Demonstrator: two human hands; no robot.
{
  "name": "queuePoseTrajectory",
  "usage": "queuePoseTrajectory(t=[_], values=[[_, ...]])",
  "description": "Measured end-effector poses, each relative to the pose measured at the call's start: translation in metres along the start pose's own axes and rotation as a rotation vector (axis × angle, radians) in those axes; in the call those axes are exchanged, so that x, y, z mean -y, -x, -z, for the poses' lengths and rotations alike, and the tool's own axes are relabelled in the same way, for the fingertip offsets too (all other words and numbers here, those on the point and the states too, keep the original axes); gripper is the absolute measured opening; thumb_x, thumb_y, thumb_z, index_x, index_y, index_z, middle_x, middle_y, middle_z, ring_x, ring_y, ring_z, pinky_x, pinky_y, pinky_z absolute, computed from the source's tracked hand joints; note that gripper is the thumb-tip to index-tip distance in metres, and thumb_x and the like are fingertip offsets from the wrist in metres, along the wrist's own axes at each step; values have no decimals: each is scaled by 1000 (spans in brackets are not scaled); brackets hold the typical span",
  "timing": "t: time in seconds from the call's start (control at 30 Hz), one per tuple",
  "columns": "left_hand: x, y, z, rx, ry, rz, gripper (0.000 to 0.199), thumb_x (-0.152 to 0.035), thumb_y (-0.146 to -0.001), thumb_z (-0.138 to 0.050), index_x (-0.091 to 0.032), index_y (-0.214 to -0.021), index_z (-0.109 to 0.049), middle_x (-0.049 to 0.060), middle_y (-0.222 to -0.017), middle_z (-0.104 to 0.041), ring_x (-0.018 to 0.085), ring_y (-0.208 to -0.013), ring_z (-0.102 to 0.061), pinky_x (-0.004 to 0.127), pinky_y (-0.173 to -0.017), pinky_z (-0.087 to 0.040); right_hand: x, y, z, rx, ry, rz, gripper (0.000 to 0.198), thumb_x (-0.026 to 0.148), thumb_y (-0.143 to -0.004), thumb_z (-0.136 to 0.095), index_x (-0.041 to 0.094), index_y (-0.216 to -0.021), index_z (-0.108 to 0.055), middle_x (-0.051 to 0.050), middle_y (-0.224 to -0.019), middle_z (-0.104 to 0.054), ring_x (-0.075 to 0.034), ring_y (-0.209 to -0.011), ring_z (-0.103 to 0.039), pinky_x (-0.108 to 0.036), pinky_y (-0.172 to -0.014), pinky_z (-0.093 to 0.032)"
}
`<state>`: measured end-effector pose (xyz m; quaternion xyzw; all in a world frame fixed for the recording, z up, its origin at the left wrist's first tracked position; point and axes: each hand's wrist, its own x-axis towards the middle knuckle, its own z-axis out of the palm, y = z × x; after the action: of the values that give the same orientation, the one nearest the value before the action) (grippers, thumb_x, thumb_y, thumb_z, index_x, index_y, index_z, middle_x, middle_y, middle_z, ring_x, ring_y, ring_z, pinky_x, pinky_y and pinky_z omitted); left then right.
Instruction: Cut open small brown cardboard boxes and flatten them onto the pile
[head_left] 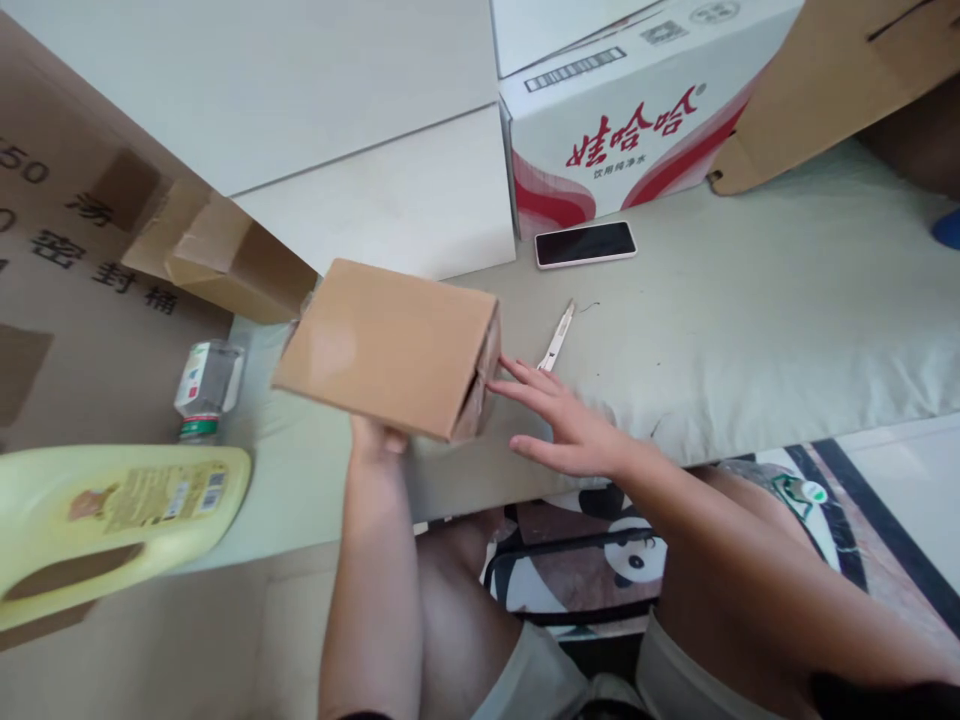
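A small brown cardboard box [394,345] is held up, tilted, above the pale cloth-covered surface. My left hand [377,438] grips it from below, most of its fingers hidden under the box. At the box's right end, which has taped flaps, my right hand [559,415] has its fingers stretched out, the fingertips at or very near that end. Just beyond the right fingers lies a white utility knife [557,335], its lower part hidden behind them. A phone [586,245] with a dark screen rests farther back.
A white and red carton [622,140] and white boxes [375,220] line the back. At left are a yellow jug [172,490], a clear bottle [204,388] and a large brown carton [90,300]. A panda-print bag [577,560] sits below the front edge.
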<state>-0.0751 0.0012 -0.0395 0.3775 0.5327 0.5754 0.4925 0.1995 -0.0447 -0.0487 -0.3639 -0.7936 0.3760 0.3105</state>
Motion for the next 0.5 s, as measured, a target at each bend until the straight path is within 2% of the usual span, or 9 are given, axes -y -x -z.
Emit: queuePoseTrajectory(t=[0.07, 0.13, 0.23, 0.3, 0.37, 0.4, 0.43, 0.47, 0.5], values=[[5, 1, -7, -65, 65, 182, 50, -69, -78, -60, -24, -98, -69, 4, -96, -78, 24, -88, -72, 34, -63, -59, 2, 2, 1, -46, 16, -3, 63, 52, -95, -59, 30, -154, -48, -12, -173, -22, -37, -159, -24, -67, -123, -26], [8, 3, -8, -32, 48, 285, 71, -84, -76, -49, -19, -96, -70, 12, -87, -77, 27, -79, -73, 32, -51, -54, 5, 5, 4, -97, -11, 23, 63, 50, -96, -60, 29, -153, -49, -12, -174, -17, -34, -159, -23, -61, -124, -29], [7, 12, -2, 250, -96, 406, 100, -103, -62, -37, -15, -95, -72, 19, -75, -74, 32, -72, -74, 34, -47, -50, 7, 9, 11, -192, -82, 71, 58, 52, -96, -58, 30, -150, -53, -8, -174, -21, -31, -160, -24, -55, -126, -30], [4, 20, 1, 496, -219, 546, 102, -105, -58, -39, -15, -91, -73, 18, -69, -73, 31, -64, -72, 31, -42, -44, 7, 11, 17, -284, -132, 70, 54, 55, -98, -54, 31, -147, -55, -7, -170, -33, -31, -157, -30, -55, -126, -30], [0, 26, 3, 659, -350, 623, 94, -102, -60, -44, -14, -81, -72, 17, -63, -71, 26, -51, -68, 26, -38, -31, 6, 13, 20, -382, -170, 53, 50, 55, -99, -51, 31, -142, -59, -9, -161, -48, -31, -152, -41, -56, -125, -33], [-2, 26, 4, 681, -412, 610, 88, -98, -63, -50, -14, -75, -71, 16, -60, -70, 23, -48, -65, 24, -38, -27, 5, 13, 21, -419, -178, 45, 47, 54, -100, -51, 30, -139, -62, -10, -157, -53, -31, -149, -46, -56, -124, -35], [-2, 25, 5, 650, -461, 564, 80, -93, -64, -59, -13, -70, -70, 15, -59, -69, 20, -46, -63, 23, -39, -26, 5, 13, 22, -443, -175, 38, 44, 52, -100, -52, 29, -135, -65, -10, -153, -56, -31, -146, -49, -56, -122, -36], [-2, 22, 6, 559, -477, 489, 72, -85, -65, -68, -14, -69, -69, 13, -60, -69, 18, -47, -63, 22, -41, -28, 5, 13, 21, -449, -165, 35, 42, 51, -100, -53, 29, -132, -67, -11, -152, -58, -32, -144, -51, -56, -121, -38], [-1, 19, 6, 414, -452, 399, 62, -76, -66, -75, -15, -74, -70, 11, -64, -70, 17, -52, -64, 22, -44, -34, 7, 13, 20, -438, -152, 39, 40, 50, -100, -54, 28, -130, -68, -11, -152, -57, -32, -143, -52, -55, -121, -39]])
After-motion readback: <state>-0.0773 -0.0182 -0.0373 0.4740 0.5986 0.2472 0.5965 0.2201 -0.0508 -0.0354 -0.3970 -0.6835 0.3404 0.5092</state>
